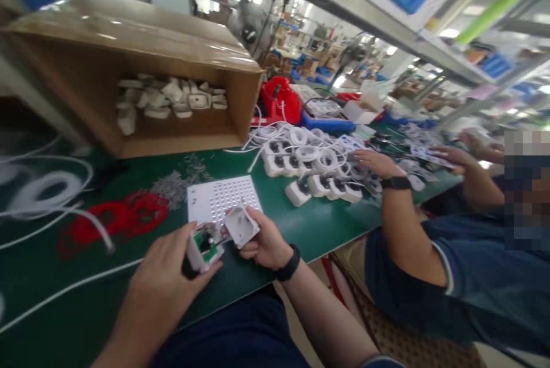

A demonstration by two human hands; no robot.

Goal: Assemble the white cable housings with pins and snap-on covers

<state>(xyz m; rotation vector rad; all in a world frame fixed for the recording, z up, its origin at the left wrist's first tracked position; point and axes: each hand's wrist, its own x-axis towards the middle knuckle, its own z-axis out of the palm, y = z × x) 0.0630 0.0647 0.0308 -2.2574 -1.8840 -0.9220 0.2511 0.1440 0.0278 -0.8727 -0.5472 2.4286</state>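
My left hand (165, 273) is closed around an open white plug body (201, 249) with a green circuit board showing inside. My right hand (267, 242), with a black wristband, grips a white plastic cover (241, 226) just to the right of that body. Both are held low over the green mat (301, 224), at the near edge of a white perforated tray (221, 199). A white cable (64, 290) trails off to the left across the mat.
A cardboard box (129, 70) lying on its side holds several white parts. Loose screws (172, 184) and red pieces (116, 219) lie left of the tray. White plugs with coiled cables (318, 170) are piled at right, where a co-worker's hand (373, 163) rests.
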